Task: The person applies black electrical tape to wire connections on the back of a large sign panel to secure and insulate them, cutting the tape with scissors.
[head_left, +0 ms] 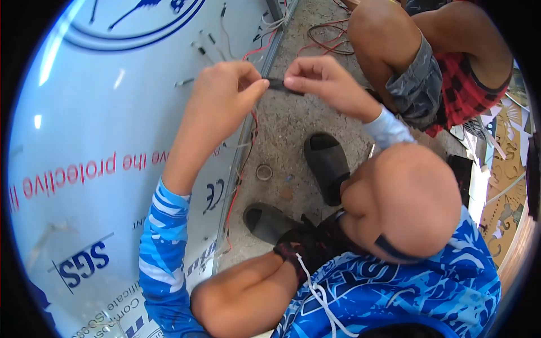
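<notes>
A short dark strip [277, 84], which looks like black electrical tape, stretches between my two hands above the floor, near the panel's edge. My left hand [228, 96] pinches its left end between thumb and forefinger. On the other end, the thumb and fingertips of my right hand [327, 81] are closed. Another piece of black tape [394, 252] is stuck across my right leg near the knee. Several thin wires with dark ends [211, 39] stick up from the white panel [112, 118], left of and behind my left hand.
Red and black wiring [239, 183] runs along the panel's edge. A small ring-shaped roll [264, 172] lies on the concrete by my sandals [327, 166]. Another person [389, 50] crouches at the upper right, near loose cables [327, 39]. Cut scraps and patterned sheets [507, 186] lie at right.
</notes>
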Demonstrator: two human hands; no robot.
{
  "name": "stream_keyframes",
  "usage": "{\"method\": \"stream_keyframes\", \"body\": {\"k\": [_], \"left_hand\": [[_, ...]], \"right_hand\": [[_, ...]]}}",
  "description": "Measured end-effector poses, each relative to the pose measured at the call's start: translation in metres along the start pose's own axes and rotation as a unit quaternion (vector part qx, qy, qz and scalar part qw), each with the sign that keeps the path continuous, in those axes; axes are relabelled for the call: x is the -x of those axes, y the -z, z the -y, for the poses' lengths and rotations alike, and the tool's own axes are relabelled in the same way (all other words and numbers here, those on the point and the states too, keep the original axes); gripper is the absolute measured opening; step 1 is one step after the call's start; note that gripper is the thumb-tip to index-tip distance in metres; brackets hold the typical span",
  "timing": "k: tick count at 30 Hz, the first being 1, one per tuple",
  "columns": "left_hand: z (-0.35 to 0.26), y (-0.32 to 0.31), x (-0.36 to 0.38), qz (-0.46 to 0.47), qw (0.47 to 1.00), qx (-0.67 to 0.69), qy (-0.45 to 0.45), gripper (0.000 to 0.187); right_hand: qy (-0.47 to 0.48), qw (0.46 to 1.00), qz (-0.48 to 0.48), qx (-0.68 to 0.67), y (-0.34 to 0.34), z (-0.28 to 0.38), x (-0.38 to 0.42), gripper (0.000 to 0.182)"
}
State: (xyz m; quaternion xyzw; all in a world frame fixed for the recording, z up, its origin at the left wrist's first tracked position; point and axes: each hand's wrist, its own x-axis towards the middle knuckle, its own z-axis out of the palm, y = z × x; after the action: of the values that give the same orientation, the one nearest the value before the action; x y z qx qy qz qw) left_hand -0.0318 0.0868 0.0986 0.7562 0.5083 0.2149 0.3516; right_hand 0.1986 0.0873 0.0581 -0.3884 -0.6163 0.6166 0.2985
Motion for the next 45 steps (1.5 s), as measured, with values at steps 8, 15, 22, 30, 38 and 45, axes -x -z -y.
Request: {"method": "stream_keyframes", "body": {"k": [8,15,22,30,38,45], "left_hand": [[0.025,-0.057,-0.071,-0.044,0.997,-0.013,0.055,0.023],[0.056,-0.091,-0.116,-0.084,0.984,-0.120,0.102,0.021],[0.040,-0.087,-0.117,-0.058,0.990,0.008,0.126,0.014],[0.018,-0.062,-0.090,0.024,0.980,0.173,0.097,0.011],[0.035,-0.069,-0.096,0.011,0.988,0.150,0.025,0.014],[0.045,-0.072,-0.111,0.034,0.972,0.189,0.138,0.013]], "right_hand": [[-0.034,0.950,-0.146,-0.274,0.006,-0.082,-0.031,0.017],[-0.021,0.952,-0.224,-0.210,0.029,-0.143,-0.083,0.015],[-0.085,0.860,-0.293,-0.409,0.023,-0.157,-0.104,0.026],[-0.116,0.872,-0.185,-0.437,0.017,-0.180,-0.110,0.029],[-0.083,0.864,-0.167,-0.467,0.021,-0.186,-0.104,0.023],[-0.109,0.888,-0.096,-0.437,0.039,-0.173,-0.101,0.021]]}}
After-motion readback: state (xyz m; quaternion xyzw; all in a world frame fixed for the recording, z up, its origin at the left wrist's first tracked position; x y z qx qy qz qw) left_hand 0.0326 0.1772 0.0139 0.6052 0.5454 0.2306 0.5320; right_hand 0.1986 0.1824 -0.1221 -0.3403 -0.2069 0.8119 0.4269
